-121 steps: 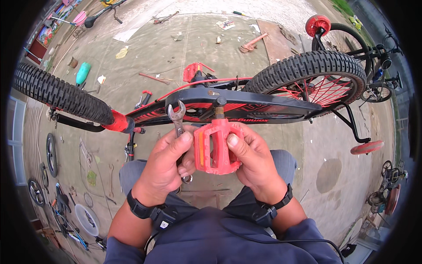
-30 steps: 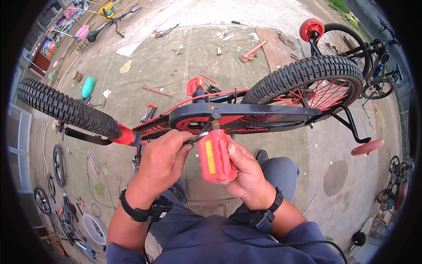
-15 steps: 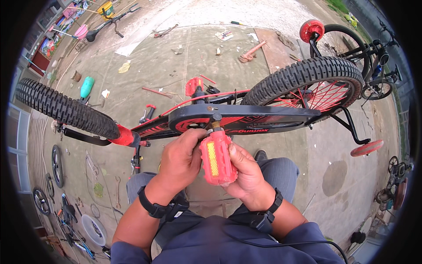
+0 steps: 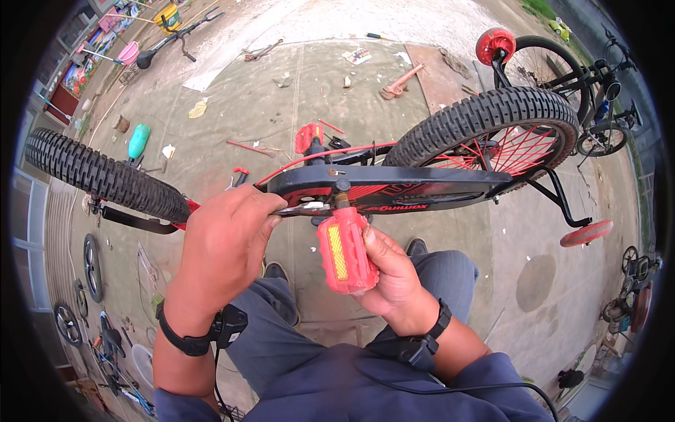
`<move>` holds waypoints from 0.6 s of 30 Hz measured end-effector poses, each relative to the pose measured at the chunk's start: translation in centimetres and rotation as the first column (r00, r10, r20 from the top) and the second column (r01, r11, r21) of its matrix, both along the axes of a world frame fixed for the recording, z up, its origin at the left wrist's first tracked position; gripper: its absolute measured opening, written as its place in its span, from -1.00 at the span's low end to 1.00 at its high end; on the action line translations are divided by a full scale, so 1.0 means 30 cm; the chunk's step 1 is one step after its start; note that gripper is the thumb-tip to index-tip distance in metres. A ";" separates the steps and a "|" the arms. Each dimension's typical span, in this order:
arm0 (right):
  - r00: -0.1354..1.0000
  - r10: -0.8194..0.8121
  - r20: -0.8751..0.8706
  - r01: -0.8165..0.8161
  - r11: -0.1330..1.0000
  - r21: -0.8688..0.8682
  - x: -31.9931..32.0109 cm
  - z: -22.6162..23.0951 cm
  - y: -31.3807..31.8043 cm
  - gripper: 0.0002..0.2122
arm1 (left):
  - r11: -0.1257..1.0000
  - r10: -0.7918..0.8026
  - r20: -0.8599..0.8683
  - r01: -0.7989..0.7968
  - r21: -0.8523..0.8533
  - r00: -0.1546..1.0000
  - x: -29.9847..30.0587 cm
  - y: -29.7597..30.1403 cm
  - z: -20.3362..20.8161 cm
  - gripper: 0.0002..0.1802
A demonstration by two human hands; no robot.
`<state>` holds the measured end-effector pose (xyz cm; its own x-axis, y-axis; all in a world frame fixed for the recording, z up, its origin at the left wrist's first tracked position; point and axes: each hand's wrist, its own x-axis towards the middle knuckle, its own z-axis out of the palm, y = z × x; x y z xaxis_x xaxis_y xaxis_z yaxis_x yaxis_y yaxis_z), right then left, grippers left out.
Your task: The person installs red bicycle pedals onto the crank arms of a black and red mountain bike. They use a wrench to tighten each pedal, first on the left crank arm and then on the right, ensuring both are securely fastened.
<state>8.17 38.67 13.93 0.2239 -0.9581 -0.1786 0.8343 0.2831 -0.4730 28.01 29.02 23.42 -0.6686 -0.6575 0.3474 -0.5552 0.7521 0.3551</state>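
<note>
In front of me stands an upside-down bicycle with a black chain guard (image 4: 439, 188) and a red-and-black frame. A red pedal (image 4: 346, 261) with a yellow reflector hangs from the near crank, its spindle at the crank end. My right hand (image 4: 395, 278) is closed around the pedal's lower right side, thumb on its face. My left hand (image 4: 235, 235) pinches a metal wrench (image 4: 309, 208), whose head lies beside the pedal spindle; whether it grips the spindle I cannot tell. The handle is mostly hidden in my fingers.
The knobbly rear tyre (image 4: 485, 119) rises at right, with a red training wheel (image 4: 587, 233) beside it. The front tyre (image 4: 105, 172) stands at left. On the ground beyond lie a red pipe wrench (image 4: 402, 83) and a green bottle (image 4: 139, 141). Bicycles (image 4: 603, 105) stand far right.
My left hand has moved left, away from the pedal spindle, and the wrench head now shows. My right hand keeps hold of the pedal, almost unmoved.
</note>
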 end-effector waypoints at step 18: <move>0.971 0.060 0.232 -0.036 0.994 -0.105 0.015 -0.059 -0.008 -0.49 | 0.956 0.116 -0.348 -0.009 0.295 0.930 -0.091 0.055 -0.244 -0.78</move>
<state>8.60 38.44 12.15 0.2944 -0.9555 -0.0197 0.9119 0.2870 -0.2935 25.28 30.67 16.09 -0.4884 -0.8001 0.3482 -0.3932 0.5580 0.7308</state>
